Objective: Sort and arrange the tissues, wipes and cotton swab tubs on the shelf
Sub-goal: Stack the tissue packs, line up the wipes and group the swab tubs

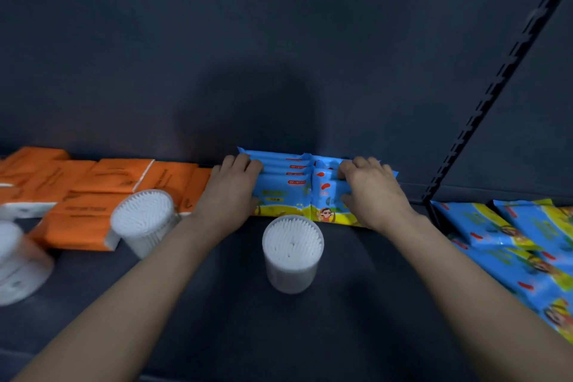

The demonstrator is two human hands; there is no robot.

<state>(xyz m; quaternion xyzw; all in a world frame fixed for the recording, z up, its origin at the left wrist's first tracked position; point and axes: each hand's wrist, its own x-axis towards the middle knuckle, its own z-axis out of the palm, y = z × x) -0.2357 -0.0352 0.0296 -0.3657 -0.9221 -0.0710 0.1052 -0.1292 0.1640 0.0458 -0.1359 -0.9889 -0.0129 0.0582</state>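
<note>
Two stacks of blue and yellow wipe packs (297, 192) stand side by side against the shelf's back wall. My left hand (231, 187) presses on the left end of the stacks, and my right hand (370, 189) grips the right stack with fingers curled over its top. A clear cotton swab tub (293, 253) stands upright just in front of the wipes, between my forearms. Another swab tub (144, 220) leans tilted at the left, and a third (18, 260) lies blurred at the far left. Orange tissue packs (102, 186) lie spread at the left.
The dark shelf board (217, 304) runs under everything, with a dark back panel (279, 56) behind. A slotted upright post (483, 108) divides the shelf at the right. More blue wipe packs (511, 245) lie loose in the section beyond it.
</note>
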